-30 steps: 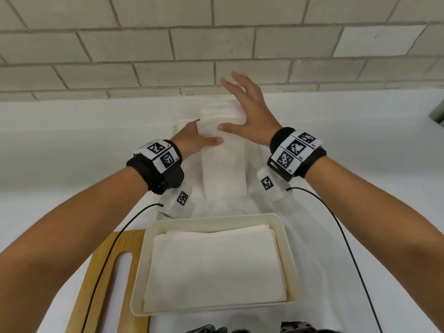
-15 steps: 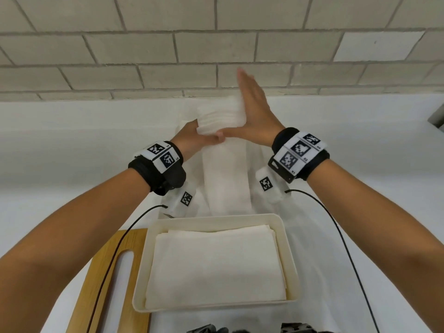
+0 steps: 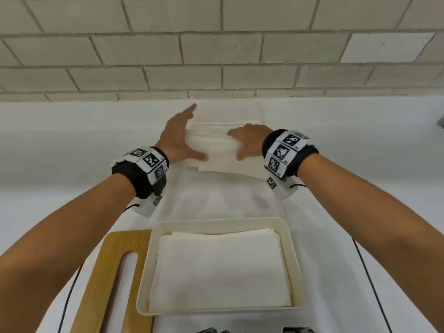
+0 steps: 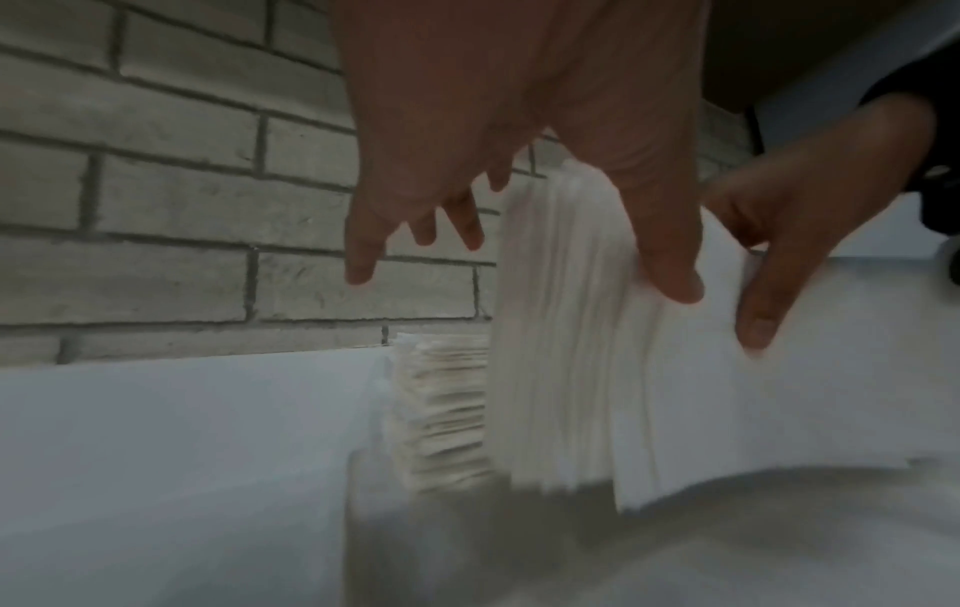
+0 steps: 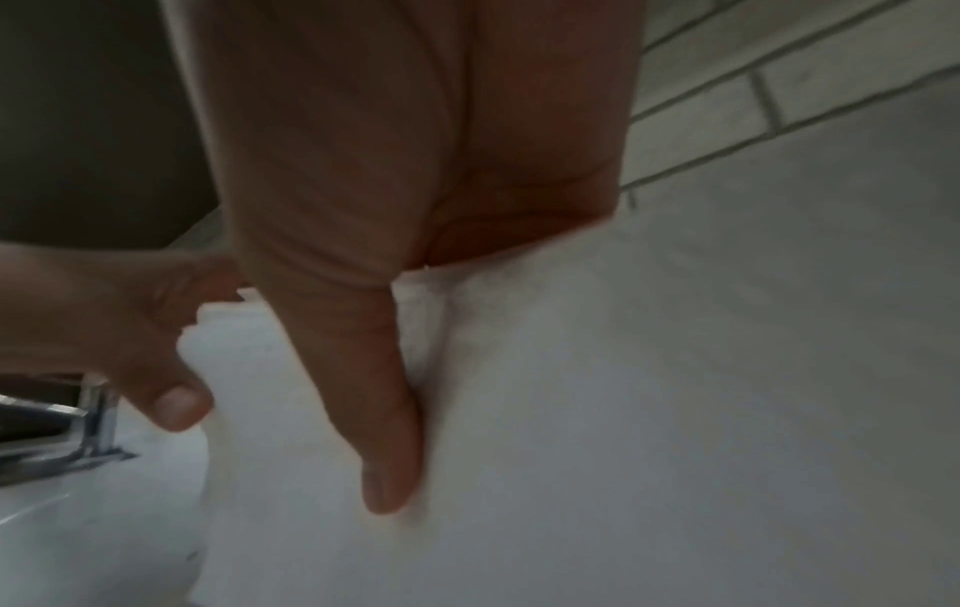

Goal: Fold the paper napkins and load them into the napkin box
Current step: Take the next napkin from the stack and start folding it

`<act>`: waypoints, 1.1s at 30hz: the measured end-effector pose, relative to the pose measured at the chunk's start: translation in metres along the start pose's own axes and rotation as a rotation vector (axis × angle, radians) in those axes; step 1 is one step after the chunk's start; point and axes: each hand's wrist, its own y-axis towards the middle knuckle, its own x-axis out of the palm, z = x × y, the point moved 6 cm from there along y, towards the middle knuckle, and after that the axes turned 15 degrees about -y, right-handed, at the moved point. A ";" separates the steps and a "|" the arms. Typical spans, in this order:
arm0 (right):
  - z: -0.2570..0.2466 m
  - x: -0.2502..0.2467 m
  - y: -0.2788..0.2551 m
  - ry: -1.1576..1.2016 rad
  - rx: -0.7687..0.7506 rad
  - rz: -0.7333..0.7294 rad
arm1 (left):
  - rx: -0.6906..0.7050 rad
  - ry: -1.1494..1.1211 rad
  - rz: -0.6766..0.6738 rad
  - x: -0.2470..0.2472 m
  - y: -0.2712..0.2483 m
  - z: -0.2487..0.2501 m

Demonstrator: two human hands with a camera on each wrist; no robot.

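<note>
Spreading widest under everything is the white surface, running from the forearms out to the brick wall beyond the fingertips. Nearer the body than both hands sits the napkin box, already holding a flat layer of folded napkins; a wooden board lies touching its left side, under the left forearm. Between the hands is the batch of napkins being worked. The left hand pinches its left end, thumb on top and fingers stretched toward the wall; the left wrist view shows the layered edges under that thumb and a further stack of napkins just beyond. The right hand clasps the right end, thumb pressed along the paper, its other fingers hidden behind the paper.

Judging from this, the step is finishing and gathering a folded batch. The next move likely calls for an even grip from both ends, keeping the layers aligned while carrying them back toward the body and laying them flat onto the pile in the box.
</note>
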 end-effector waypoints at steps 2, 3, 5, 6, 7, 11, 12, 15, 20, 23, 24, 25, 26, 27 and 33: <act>-0.016 0.006 0.008 -0.029 -0.044 -0.023 | -0.032 0.081 -0.100 0.010 -0.003 -0.005; -0.023 0.009 0.012 -0.021 -0.054 -0.028 | -0.071 0.112 -0.164 0.016 -0.005 -0.008; -0.031 0.016 0.015 0.007 -0.057 -0.033 | -0.155 0.201 -0.268 0.027 -0.010 -0.016; -0.033 0.019 0.016 0.030 -0.052 -0.036 | -0.175 0.248 -0.286 0.029 -0.011 -0.019; -0.031 0.022 0.015 0.062 -0.044 -0.043 | -0.181 0.285 -0.288 0.030 -0.011 -0.021; 0.004 0.035 -0.003 0.178 0.017 -0.136 | -0.230 0.297 -0.267 0.024 -0.008 -0.026; 0.015 0.039 -0.010 0.198 0.047 -0.163 | -0.241 0.295 -0.265 0.023 -0.009 -0.028; 0.039 0.055 -0.026 0.274 0.125 -0.205 | -0.237 0.246 -0.263 0.027 -0.010 -0.028; 0.037 0.061 -0.018 0.472 0.136 -0.121 | -0.197 0.182 -0.241 0.037 -0.003 -0.018; 0.046 0.059 -0.016 0.536 0.175 -0.052 | -0.211 0.184 -0.176 0.028 0.000 -0.022; 0.051 0.060 -0.017 0.571 0.198 -0.041 | -0.238 0.175 -0.159 0.024 0.000 -0.026; 0.058 0.063 -0.018 0.628 0.220 -0.048 | -0.273 0.154 -0.152 0.021 0.000 -0.030; 0.062 0.067 -0.021 0.711 0.245 -0.060 | -0.311 0.123 -0.153 0.019 -0.001 -0.034; 0.065 0.071 -0.025 0.785 0.254 -0.079 | -0.345 0.090 -0.158 0.018 -0.002 -0.038; 0.055 0.093 -0.023 0.877 0.306 -0.093 | -0.392 -0.116 -0.126 0.028 0.000 -0.047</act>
